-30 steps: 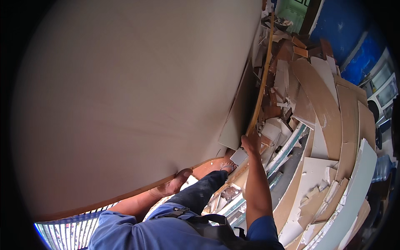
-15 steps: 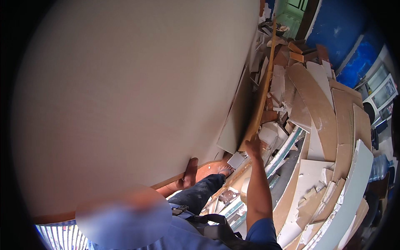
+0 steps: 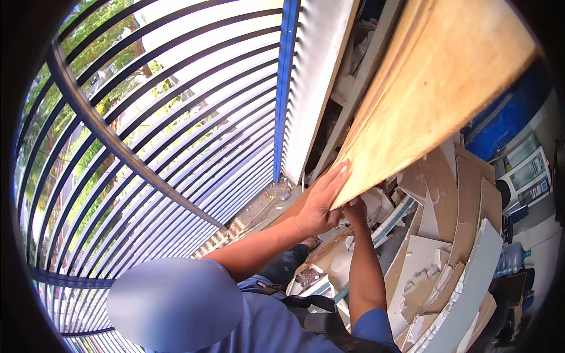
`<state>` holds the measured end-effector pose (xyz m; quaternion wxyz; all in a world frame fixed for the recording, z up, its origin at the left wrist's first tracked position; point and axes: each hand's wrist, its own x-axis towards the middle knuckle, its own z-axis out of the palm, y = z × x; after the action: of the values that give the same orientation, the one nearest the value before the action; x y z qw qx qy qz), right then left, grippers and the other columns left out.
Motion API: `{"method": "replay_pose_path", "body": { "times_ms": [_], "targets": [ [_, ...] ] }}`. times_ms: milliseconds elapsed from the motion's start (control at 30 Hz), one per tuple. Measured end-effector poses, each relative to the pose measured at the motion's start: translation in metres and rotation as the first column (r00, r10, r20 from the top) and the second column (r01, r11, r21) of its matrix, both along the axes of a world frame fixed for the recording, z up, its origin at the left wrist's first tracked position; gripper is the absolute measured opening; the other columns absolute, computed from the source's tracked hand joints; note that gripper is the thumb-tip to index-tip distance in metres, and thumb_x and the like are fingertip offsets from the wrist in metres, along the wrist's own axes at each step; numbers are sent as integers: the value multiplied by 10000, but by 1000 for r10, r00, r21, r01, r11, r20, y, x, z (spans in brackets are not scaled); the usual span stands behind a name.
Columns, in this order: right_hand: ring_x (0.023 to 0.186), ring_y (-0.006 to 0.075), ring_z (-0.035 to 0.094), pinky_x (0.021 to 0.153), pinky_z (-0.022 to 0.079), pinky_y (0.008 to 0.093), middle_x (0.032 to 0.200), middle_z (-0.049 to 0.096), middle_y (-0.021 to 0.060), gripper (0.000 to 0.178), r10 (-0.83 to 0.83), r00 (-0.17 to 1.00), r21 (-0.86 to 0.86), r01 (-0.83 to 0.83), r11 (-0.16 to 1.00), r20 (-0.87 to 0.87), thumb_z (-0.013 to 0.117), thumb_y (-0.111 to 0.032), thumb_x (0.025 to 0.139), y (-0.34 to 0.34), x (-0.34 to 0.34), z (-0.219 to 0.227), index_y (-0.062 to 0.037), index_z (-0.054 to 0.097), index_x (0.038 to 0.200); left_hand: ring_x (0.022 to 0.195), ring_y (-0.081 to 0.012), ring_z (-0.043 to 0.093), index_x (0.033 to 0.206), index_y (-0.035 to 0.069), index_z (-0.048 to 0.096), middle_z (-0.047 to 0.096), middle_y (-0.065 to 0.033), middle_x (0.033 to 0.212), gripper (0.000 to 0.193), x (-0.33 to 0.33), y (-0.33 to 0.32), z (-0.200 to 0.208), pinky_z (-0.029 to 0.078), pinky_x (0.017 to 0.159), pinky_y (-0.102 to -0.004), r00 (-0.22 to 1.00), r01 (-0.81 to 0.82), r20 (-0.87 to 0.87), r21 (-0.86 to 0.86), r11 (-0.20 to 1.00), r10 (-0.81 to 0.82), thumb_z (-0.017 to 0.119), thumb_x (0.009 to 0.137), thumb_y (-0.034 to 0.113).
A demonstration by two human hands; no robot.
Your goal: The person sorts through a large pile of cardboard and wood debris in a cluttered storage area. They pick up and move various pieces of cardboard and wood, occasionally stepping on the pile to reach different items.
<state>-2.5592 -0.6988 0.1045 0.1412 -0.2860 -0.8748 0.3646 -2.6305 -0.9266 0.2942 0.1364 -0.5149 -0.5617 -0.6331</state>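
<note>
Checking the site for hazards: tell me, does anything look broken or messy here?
Yes. Below the large tan wooden board held by both hands, broken white and brown panel offcuts lie heaped at all angles.

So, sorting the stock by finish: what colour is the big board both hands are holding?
Light tan, with faint wood grain, on the board; seen in the head view.
</note>
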Motion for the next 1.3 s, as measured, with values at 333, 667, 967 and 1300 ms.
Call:
{"method": "replay_pose_path", "body": {
  "times_ms": [333,667,967,1300],
  "targets": [
    [1233,381,546,1032,428,464,1356,541,237,566,393,916,31,-396,918,82,620,-284,934,-135,55,161,14,447,1382,1372,-447,399,1496,44,383,351,-265,1533,804,5,-6,-8,339,1135,-487,995,22,92,140,990,-35,601,724,-11],
    [1240,377,536,1039,425,459,1376,516,253,532,204,978,270,-210,940,51,584,-211,966,-170,13,110,45,423,1404,1397,-457,360,1528,53,320,324,-260,1545,897,-1,-44,-15,332,1146,-502,961,158,235,-30,987,-146,760,780,279],
    [1219,436,548,1040,416,498,1329,547,308,483,81,996,333,-67,940,-30,528,-183,993,-169,-6,109,80,438,1388,1397,-457,378,1485,48,397,360,-283,1521,875,-63,-129,-37,338,1130,-512,989,-83,104,-167,982,101,805,793,396],
    [1119,465,580,990,445,485,1231,605,312,357,-59,998,302,60,951,-15,507,-178,1001,-167,1,106,82,593,1229,1435,-409,322,1461,-13,376,316,-269,1520,752,-166,-329,-48,412,1130,-540,128,-992,-287,-32,124,949,789,859,169]
  ]
}}
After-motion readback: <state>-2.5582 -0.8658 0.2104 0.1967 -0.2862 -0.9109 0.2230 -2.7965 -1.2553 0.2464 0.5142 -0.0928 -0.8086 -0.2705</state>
